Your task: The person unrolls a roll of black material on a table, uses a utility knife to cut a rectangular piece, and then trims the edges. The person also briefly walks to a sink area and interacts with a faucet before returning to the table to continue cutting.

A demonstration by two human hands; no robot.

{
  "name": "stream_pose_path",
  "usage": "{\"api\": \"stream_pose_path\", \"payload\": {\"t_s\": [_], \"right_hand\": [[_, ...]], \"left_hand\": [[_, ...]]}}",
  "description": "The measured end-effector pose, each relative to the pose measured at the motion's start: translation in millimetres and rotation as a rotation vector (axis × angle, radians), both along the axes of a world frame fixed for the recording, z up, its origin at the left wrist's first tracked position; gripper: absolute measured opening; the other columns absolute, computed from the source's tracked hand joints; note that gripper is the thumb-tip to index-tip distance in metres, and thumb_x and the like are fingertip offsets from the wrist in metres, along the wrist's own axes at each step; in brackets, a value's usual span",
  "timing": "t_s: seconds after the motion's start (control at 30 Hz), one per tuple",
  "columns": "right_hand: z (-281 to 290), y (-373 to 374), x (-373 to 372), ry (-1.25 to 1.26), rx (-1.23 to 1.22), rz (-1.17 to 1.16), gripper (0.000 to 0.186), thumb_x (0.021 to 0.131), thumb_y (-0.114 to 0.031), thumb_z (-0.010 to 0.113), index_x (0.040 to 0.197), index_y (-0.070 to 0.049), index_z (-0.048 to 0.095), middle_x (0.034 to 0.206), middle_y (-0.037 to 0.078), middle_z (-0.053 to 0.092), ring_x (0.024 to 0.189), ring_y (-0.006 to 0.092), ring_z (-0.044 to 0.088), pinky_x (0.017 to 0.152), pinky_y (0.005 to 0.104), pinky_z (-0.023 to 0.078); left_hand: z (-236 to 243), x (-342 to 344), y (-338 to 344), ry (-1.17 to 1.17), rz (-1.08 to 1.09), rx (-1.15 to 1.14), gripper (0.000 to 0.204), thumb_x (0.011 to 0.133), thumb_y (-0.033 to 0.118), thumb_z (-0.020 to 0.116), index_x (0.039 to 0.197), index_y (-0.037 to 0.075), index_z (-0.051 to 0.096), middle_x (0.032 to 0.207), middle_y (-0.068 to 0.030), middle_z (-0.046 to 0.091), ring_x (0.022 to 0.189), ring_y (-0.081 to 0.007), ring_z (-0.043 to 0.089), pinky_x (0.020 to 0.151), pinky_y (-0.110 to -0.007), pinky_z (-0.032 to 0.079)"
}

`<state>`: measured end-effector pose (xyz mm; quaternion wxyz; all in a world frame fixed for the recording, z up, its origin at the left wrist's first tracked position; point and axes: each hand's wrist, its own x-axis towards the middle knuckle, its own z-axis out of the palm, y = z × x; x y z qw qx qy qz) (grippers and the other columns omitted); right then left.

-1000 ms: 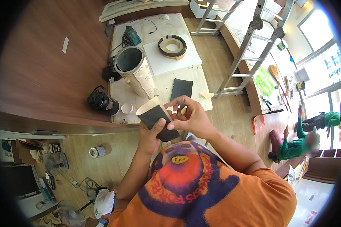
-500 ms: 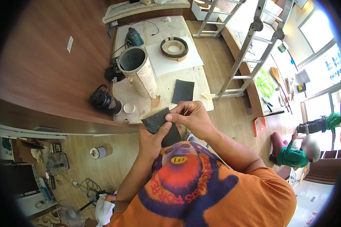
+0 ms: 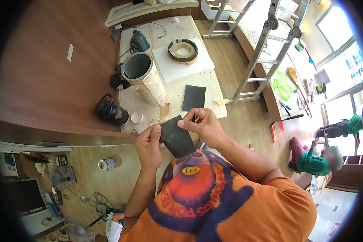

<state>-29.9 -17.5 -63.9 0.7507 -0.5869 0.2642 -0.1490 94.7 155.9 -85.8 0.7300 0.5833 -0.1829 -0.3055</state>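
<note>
In front of my chest I hold a dark grey sheet of sandpaper (image 3: 175, 137) by its upper part. My left hand (image 3: 150, 147) pinches its left edge between thumb and fingers. At the upper right corner, the thumb and fingers of my right hand (image 3: 203, 126) are closed on it. A thin, narrow thing shows by the right fingers, too small to name. Beyond my hands, a second dark rectangular sheet (image 3: 194, 97) lies flat on the covered worktop (image 3: 175, 89).
A large paper-wrapped tube (image 3: 150, 89) stands on the worktop beside a black bottle (image 3: 113, 111) and a white cup (image 3: 136, 117). Farther back are a teal power tool (image 3: 139, 41) and a ringed roll (image 3: 182, 51). A ladder (image 3: 266, 60) stands right; a person in green (image 3: 312, 163) crouches nearby.
My left hand has moved left and up to the sheet's left edge. The sheet, folded over before, now hangs flatter and more spread out. My right hand keeps its corner.
</note>
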Motion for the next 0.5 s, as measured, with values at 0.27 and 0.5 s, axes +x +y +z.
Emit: {"api": "stream_pose_path", "payload": {"t_s": [0.27,0.5], "right_hand": [[-1.0,-1.7,7.9,-0.056,0.062,-0.075,0.021,0.098,-0.016,0.086,0.087,-0.007,0.070,0.077,-0.005,0.064,0.069,0.0038,0.051,0.063,0.0239,0.040],[3.9,-4.8,6.9,-0.070,0.132,-0.139,0.023,0.098,-0.019,0.086,0.086,-0.009,0.068,0.076,-0.005,0.064,0.068,0.0053,0.051,0.064,0.0237,0.040]], "left_hand": [[21.1,-1.3,-14.5,-0.187,0.036,0.129,0.042,0.112,0.020,0.068,0.075,0.000,0.061,0.072,0.0049,0.055,0.070,-0.0026,0.046,0.059,-0.025,0.037],[16.1,2.0,-7.5,-0.390,-0.120,0.265,0.043,0.114,0.025,0.064,0.081,-0.001,0.062,0.072,0.0036,0.057,0.066,-0.0035,0.046,0.058,-0.026,0.038]]}}
